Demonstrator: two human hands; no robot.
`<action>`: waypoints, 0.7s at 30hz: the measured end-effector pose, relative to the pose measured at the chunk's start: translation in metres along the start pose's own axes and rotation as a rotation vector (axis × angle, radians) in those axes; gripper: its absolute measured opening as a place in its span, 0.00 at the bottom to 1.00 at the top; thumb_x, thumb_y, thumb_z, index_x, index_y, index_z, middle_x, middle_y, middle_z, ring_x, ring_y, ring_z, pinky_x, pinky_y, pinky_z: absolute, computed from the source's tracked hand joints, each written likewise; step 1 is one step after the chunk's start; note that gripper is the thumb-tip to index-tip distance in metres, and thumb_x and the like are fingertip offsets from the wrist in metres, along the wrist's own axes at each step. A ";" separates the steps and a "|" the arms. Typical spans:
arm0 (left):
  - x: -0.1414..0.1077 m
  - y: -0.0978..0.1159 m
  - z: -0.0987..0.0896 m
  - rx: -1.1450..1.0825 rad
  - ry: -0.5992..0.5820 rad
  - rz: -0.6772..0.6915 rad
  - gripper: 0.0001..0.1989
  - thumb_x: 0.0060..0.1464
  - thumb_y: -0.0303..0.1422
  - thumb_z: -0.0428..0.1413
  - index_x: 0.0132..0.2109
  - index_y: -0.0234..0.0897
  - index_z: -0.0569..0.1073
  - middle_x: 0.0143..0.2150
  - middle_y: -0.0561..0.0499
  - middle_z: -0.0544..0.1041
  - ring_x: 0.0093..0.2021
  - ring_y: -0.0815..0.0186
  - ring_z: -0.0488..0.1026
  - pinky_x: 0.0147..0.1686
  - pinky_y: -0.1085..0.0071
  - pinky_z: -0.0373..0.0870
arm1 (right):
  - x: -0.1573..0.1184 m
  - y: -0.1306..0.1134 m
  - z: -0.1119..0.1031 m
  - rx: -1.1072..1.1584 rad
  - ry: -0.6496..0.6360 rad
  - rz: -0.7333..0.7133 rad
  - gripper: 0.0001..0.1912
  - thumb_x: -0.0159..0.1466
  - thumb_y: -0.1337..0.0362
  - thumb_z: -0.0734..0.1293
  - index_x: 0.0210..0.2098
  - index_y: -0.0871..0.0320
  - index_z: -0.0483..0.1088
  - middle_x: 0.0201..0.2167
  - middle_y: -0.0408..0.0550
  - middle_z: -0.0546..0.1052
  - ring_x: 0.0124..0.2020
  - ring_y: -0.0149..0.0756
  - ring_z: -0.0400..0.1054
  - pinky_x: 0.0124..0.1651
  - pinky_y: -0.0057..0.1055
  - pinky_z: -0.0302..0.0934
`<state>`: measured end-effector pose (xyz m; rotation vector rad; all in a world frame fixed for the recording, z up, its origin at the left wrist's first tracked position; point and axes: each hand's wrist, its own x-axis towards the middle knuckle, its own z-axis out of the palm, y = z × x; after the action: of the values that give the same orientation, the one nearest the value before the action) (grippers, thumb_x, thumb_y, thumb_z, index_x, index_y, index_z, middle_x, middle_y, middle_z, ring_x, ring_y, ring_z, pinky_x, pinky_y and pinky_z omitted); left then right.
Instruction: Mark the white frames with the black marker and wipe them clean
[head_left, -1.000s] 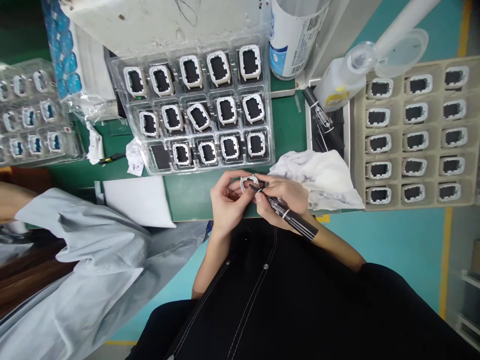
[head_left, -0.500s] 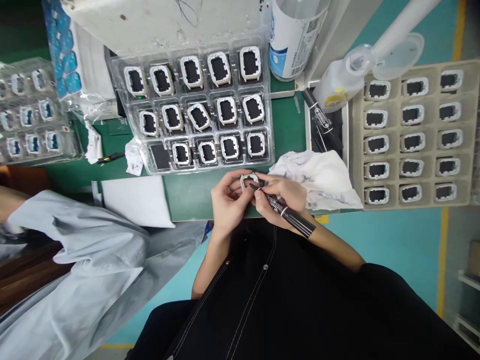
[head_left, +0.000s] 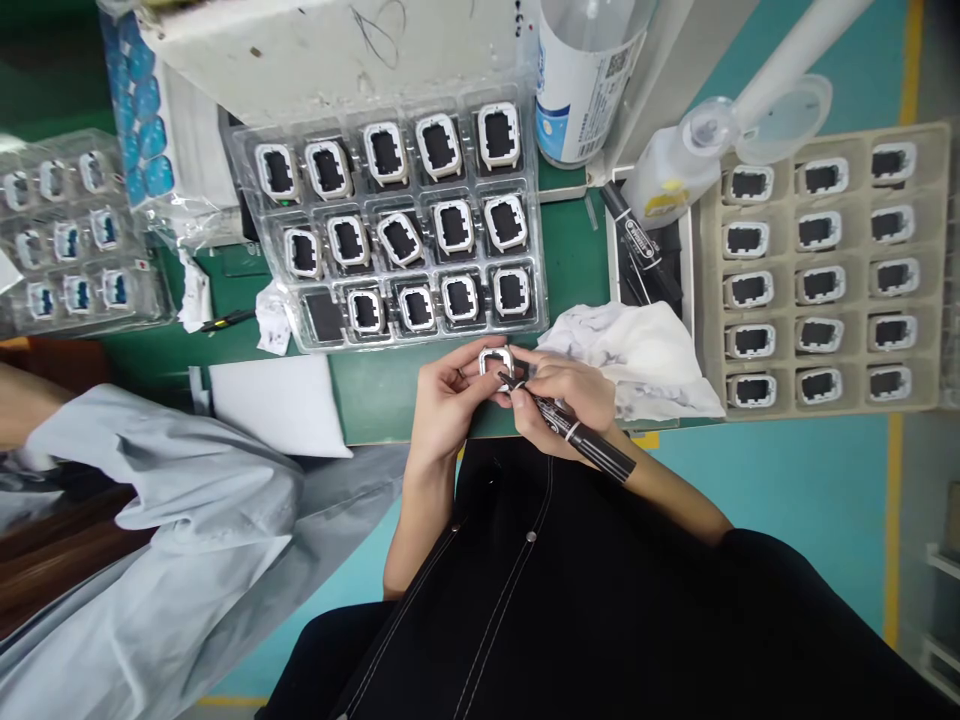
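Note:
Between the fingers of my left hand (head_left: pixel 448 398) is a small white watch-case frame (head_left: pixel 495 356) with a square opening. My right hand (head_left: pixel 567 396) grips a black marker pen (head_left: pixel 597 448), its dark tip pointing up and left at the lower edge of the frame. Whether the tip touches it I cannot tell. Just beyond my hands lies a clear plastic tray (head_left: pixel 420 335) with rows of similar white frames; its near left pocket (head_left: pixel 324 316) holds no frame. A crumpled, stained white cloth (head_left: pixel 630 360) lies beside my right hand.
At right stands a beige tray (head_left: pixel 832 400) of frames. A box (head_left: pixel 690 270) holds another black marker (head_left: pixel 636 235). Behind are a squeeze bottle (head_left: pixel 667 180) and a large labelled bottle (head_left: pixel 585 90). A co-worker's grey-blue sleeve (head_left: pixel 165 460) reaches in at left, near a folded white cloth (head_left: pixel 277 400).
The frame in my left hand has turned to show its opening more squarely to me. The marker has shifted slightly, and the whole view has moved a little.

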<state>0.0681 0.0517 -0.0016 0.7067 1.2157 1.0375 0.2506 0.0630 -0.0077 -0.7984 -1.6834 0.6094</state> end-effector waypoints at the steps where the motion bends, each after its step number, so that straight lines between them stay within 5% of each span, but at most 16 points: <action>1: 0.001 0.000 0.000 0.000 -0.005 -0.004 0.22 0.57 0.39 0.79 0.57 0.39 0.91 0.41 0.46 0.91 0.31 0.61 0.86 0.37 0.65 0.88 | 0.000 0.000 0.000 0.006 0.000 0.009 0.14 0.72 0.73 0.73 0.45 0.47 0.69 0.33 0.34 0.84 0.29 0.33 0.82 0.59 0.48 0.91; 6: -0.004 -0.002 0.005 0.037 0.045 0.090 0.23 0.57 0.40 0.80 0.57 0.40 0.90 0.39 0.48 0.89 0.33 0.64 0.85 0.36 0.68 0.86 | 0.000 -0.004 -0.003 0.041 0.038 0.008 0.15 0.71 0.74 0.74 0.48 0.48 0.71 0.29 0.33 0.80 0.27 0.34 0.79 0.59 0.50 0.91; 10: -0.011 0.008 -0.003 0.184 0.309 0.272 0.22 0.58 0.40 0.80 0.57 0.41 0.87 0.37 0.51 0.87 0.34 0.65 0.85 0.39 0.70 0.84 | -0.001 -0.004 -0.008 0.047 0.166 0.046 0.13 0.72 0.73 0.74 0.49 0.49 0.73 0.28 0.33 0.77 0.25 0.34 0.76 0.55 0.55 0.92; 15: -0.001 0.044 -0.063 0.532 0.763 0.514 0.18 0.58 0.34 0.76 0.52 0.43 0.81 0.39 0.53 0.88 0.38 0.65 0.86 0.43 0.71 0.80 | -0.004 0.002 -0.008 0.058 0.176 0.025 0.14 0.72 0.73 0.74 0.50 0.49 0.73 0.27 0.34 0.76 0.24 0.35 0.77 0.46 0.49 0.93; 18: 0.012 0.062 -0.101 0.765 0.830 0.470 0.16 0.57 0.33 0.72 0.52 0.41 0.83 0.44 0.50 0.86 0.41 0.60 0.85 0.48 0.64 0.82 | -0.005 0.002 -0.008 0.026 0.155 0.003 0.15 0.71 0.73 0.75 0.50 0.48 0.73 0.27 0.35 0.78 0.25 0.37 0.79 0.45 0.49 0.92; 21: 0.020 0.068 -0.117 0.977 0.871 0.401 0.18 0.59 0.37 0.70 0.55 0.40 0.87 0.47 0.45 0.82 0.43 0.55 0.82 0.51 0.56 0.82 | -0.005 0.002 -0.009 0.028 0.140 0.006 0.16 0.70 0.75 0.76 0.51 0.50 0.74 0.27 0.35 0.78 0.27 0.40 0.81 0.44 0.49 0.92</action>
<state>-0.0616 0.0865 0.0223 1.3503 2.4824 1.0772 0.2606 0.0606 -0.0100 -0.8075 -1.5420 0.5669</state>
